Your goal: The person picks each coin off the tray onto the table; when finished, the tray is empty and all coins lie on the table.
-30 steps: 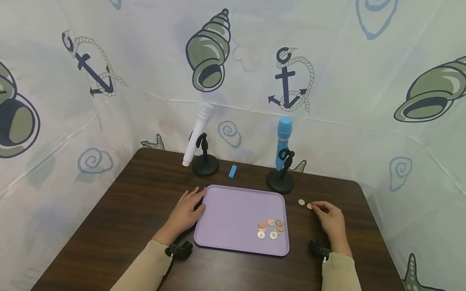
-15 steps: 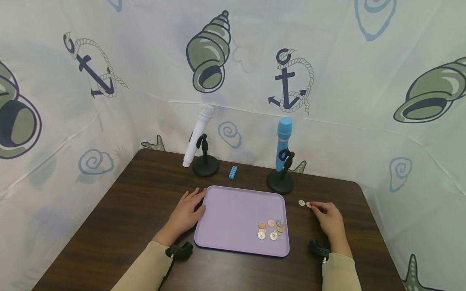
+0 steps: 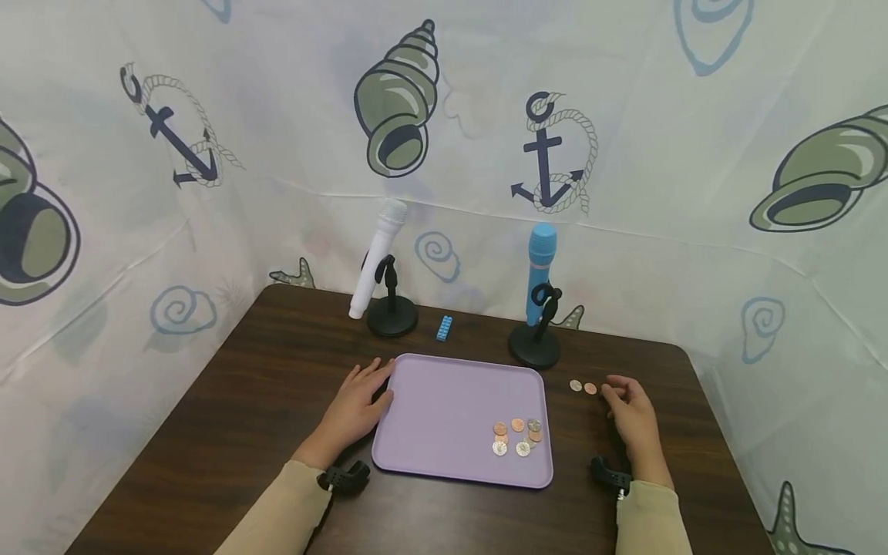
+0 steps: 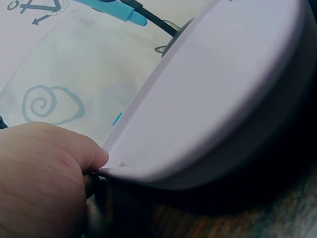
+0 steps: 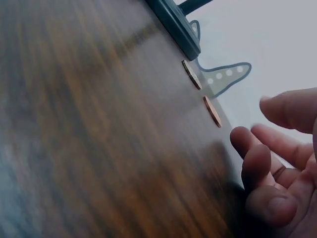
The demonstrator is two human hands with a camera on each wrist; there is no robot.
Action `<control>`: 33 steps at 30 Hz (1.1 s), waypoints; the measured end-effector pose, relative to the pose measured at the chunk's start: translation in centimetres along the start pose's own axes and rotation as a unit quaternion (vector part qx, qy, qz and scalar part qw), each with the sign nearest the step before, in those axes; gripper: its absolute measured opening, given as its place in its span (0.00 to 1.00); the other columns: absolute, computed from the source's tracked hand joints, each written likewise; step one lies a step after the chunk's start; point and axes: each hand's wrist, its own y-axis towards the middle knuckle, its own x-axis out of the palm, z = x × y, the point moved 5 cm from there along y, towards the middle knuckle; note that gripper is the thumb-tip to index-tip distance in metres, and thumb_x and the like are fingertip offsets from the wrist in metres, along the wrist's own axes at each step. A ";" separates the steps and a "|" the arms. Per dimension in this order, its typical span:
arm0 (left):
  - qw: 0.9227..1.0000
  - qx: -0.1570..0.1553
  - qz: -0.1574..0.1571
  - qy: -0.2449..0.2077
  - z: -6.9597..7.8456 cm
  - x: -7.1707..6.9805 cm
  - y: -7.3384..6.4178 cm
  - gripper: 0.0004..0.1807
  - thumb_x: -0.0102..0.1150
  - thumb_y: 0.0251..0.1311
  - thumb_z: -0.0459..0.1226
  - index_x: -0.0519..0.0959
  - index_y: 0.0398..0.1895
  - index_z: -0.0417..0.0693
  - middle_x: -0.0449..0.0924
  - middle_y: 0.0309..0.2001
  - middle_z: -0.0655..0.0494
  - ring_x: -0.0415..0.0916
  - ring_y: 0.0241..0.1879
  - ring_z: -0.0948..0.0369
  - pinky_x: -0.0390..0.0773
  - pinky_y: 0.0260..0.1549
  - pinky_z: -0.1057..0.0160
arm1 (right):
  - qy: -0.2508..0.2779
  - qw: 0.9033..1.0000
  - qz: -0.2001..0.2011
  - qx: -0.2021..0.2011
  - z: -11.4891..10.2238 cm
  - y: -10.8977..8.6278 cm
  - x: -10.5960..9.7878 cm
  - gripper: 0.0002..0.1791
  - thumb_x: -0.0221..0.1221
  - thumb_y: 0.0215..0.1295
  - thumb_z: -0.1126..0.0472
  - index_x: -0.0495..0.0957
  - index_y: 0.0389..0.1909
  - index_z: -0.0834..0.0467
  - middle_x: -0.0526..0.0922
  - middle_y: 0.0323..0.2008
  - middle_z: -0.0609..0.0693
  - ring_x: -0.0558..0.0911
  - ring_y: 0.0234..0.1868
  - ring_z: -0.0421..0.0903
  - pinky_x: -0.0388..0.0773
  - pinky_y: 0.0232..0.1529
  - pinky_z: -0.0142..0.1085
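My left hand (image 3: 355, 405) rests at the left edge of a lilac tray (image 3: 444, 416), fingers extended. In the left wrist view the thumb touches the rim of the tray (image 4: 163, 173). Past the tray's right side, a silver coin (image 3: 576, 385) and a copper coin (image 3: 590, 388) lie flat on the table, close together but apart. My right hand (image 3: 633, 412) is just right of the copper coin and holds nothing. In the right wrist view, its thumb and loosely bent fingers stand apart, short of the copper coin (image 5: 212, 111). Several coins (image 3: 518, 425) lie at the tray's right end.
Behind the tray, a white microphone (image 3: 378, 258) leans in a black stand (image 3: 391, 314), and a blue microphone (image 3: 541, 266) in another stand (image 3: 534, 345). A small blue toy brick (image 3: 444, 328) lies between them. A printed curtain (image 3: 479, 92) hangs behind the table.
My right hand has let go of the copper coin and drawn back to the right. Before that, the coin shifted slightly toward the silver one. The left hand stays at the tray.
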 end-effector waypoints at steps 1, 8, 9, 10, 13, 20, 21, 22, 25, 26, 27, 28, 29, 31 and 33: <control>1.000 0.002 0.001 0.000 0.1 0.0 0.0 0.34 0.60 0.79 0.42 0.67 0.84 0.49 0.69 0.82 0.50 0.58 0.86 0.44 0.45 0.87 0.34 | 0.013 1.000 0.004 0.006 0.0 0.0 -0.1 0.24 0.59 0.84 0.51 0.74 0.72 0.58 0.85 0.53 0.56 0.80 0.37 0.41 0.80 0.37 0.30; 1.000 -0.009 0.000 -0.006 -0.4 0.4 -0.5 0.33 0.59 0.79 0.42 0.68 0.84 0.50 0.69 0.82 0.52 0.59 0.86 0.46 0.45 0.88 0.36 | 0.063 0.997 -0.006 0.051 -0.4 -1.1 0.4 0.24 0.56 0.85 0.50 0.71 0.71 0.59 0.87 0.46 0.48 0.81 0.36 0.41 0.78 0.32 0.33; 1.000 -0.009 0.000 -0.004 -0.5 0.5 -0.6 0.33 0.59 0.79 0.42 0.68 0.84 0.49 0.69 0.82 0.51 0.59 0.86 0.45 0.45 0.87 0.35 | 0.069 0.996 -0.010 0.053 -0.7 -1.4 0.5 0.23 0.56 0.85 0.50 0.71 0.70 0.59 0.86 0.45 0.45 0.82 0.36 0.40 0.78 0.31 0.33; 1.000 -0.013 -0.002 -0.007 -0.5 0.5 -0.7 0.33 0.59 0.80 0.42 0.68 0.84 0.49 0.69 0.82 0.52 0.58 0.86 0.46 0.45 0.88 0.36 | 0.075 0.996 -0.013 0.049 -1.2 -1.7 0.5 0.22 0.57 0.85 0.51 0.72 0.69 0.59 0.86 0.44 0.45 0.82 0.36 0.40 0.78 0.31 0.33; 1.000 -0.012 -0.008 -0.008 -0.5 0.8 -0.7 0.33 0.59 0.80 0.43 0.67 0.84 0.50 0.68 0.83 0.53 0.57 0.87 0.47 0.44 0.88 0.37 | 0.064 0.998 -0.028 -0.008 -3.5 -2.8 0.7 0.19 0.59 0.84 0.53 0.77 0.64 0.61 0.85 0.41 0.48 0.83 0.36 0.43 0.80 0.34 0.33; 1.000 -0.003 -0.004 -0.012 -0.2 0.6 -0.3 0.33 0.58 0.81 0.45 0.67 0.85 0.52 0.68 0.83 0.55 0.56 0.87 0.48 0.44 0.88 0.37 | -0.160 0.935 -0.129 -0.289 -9.7 -7.4 3.6 0.12 0.70 0.73 0.63 0.86 0.54 0.51 0.89 0.48 0.43 0.86 0.48 0.43 0.89 0.50 0.36; 1.000 -0.002 -0.004 -0.011 -0.2 0.5 -0.3 0.33 0.58 0.81 0.45 0.67 0.85 0.52 0.68 0.83 0.55 0.57 0.87 0.48 0.44 0.88 0.37 | -0.188 0.920 -0.144 -0.312 -10.1 -8.0 4.3 0.16 0.72 0.70 0.66 0.87 0.55 0.51 0.89 0.50 0.42 0.87 0.51 0.44 0.90 0.54 0.39; 1.000 -0.001 -0.003 -0.010 -0.3 0.5 -0.3 0.33 0.58 0.81 0.44 0.67 0.85 0.52 0.68 0.83 0.55 0.57 0.87 0.48 0.44 0.88 0.37 | -0.211 0.905 -0.157 -0.334 -10.4 -8.6 4.9 0.19 0.73 0.67 0.68 0.87 0.56 0.51 0.89 0.53 0.42 0.88 0.54 0.45 0.90 0.57 0.42; 1.000 -0.002 -0.003 -0.007 -0.4 0.3 -0.3 0.33 0.58 0.81 0.44 0.67 0.85 0.52 0.68 0.83 0.55 0.57 0.87 0.48 0.43 0.88 0.37 | -0.272 0.870 -0.185 -0.367 -10.9 -9.6 6.5 0.24 0.76 0.62 0.71 0.87 0.59 0.54 0.89 0.55 0.44 0.89 0.57 0.48 0.89 0.61 0.50; 1.000 -0.002 -0.003 -0.007 -0.4 0.2 -0.3 0.33 0.58 0.81 0.44 0.67 0.85 0.52 0.68 0.83 0.55 0.57 0.87 0.48 0.43 0.88 0.37 | -0.291 0.860 -0.188 -0.374 -10.9 -9.8 6.9 0.24 0.76 0.61 0.71 0.87 0.59 0.56 0.89 0.55 0.46 0.89 0.57 0.49 0.89 0.61 0.50; 1.000 -0.002 -0.003 -0.006 -0.4 0.2 -0.3 0.33 0.58 0.81 0.44 0.67 0.85 0.52 0.68 0.83 0.55 0.57 0.87 0.48 0.43 0.88 0.38 | -0.310 0.852 -0.186 -0.379 -10.9 -9.8 7.3 0.25 0.77 0.60 0.70 0.88 0.58 0.56 0.89 0.55 0.47 0.88 0.56 0.48 0.88 0.61 0.50; 1.000 -0.003 -0.002 -0.005 -0.4 0.1 -0.3 0.33 0.58 0.81 0.44 0.67 0.85 0.52 0.68 0.83 0.55 0.57 0.87 0.48 0.43 0.88 0.38 | -0.328 0.843 -0.181 -0.386 -10.9 -9.9 7.6 0.24 0.78 0.59 0.69 0.88 0.57 0.57 0.89 0.53 0.47 0.87 0.55 0.49 0.88 0.60 0.50; 1.000 -0.003 -0.002 -0.005 -0.4 0.1 -0.4 0.33 0.58 0.81 0.44 0.67 0.85 0.52 0.68 0.83 0.54 0.57 0.87 0.48 0.44 0.88 0.38 | -0.344 0.837 -0.173 -0.388 -10.8 -9.9 7.9 0.23 0.79 0.57 0.69 0.89 0.55 0.57 0.89 0.51 0.48 0.86 0.53 0.48 0.88 0.59 0.48; 1.000 -0.002 -0.001 -0.005 -0.4 0.0 -0.4 0.33 0.58 0.81 0.44 0.67 0.85 0.52 0.68 0.83 0.54 0.57 0.87 0.48 0.44 0.88 0.38 | -0.373 0.832 -0.152 -0.382 -10.7 -9.8 8.3 0.20 0.81 0.55 0.67 0.91 0.50 0.56 0.88 0.45 0.47 0.82 0.47 0.46 0.85 0.53 0.44; 1.000 0.001 -0.001 -0.006 -0.3 0.0 -0.4 0.33 0.58 0.80 0.44 0.67 0.84 0.51 0.68 0.83 0.54 0.57 0.87 0.47 0.44 0.88 0.37 | -0.395 0.831 -0.135 -0.367 -10.5 -9.6 8.5 0.16 0.82 0.54 0.65 0.92 0.45 0.54 0.87 0.40 0.46 0.75 0.41 0.43 0.79 0.45 0.42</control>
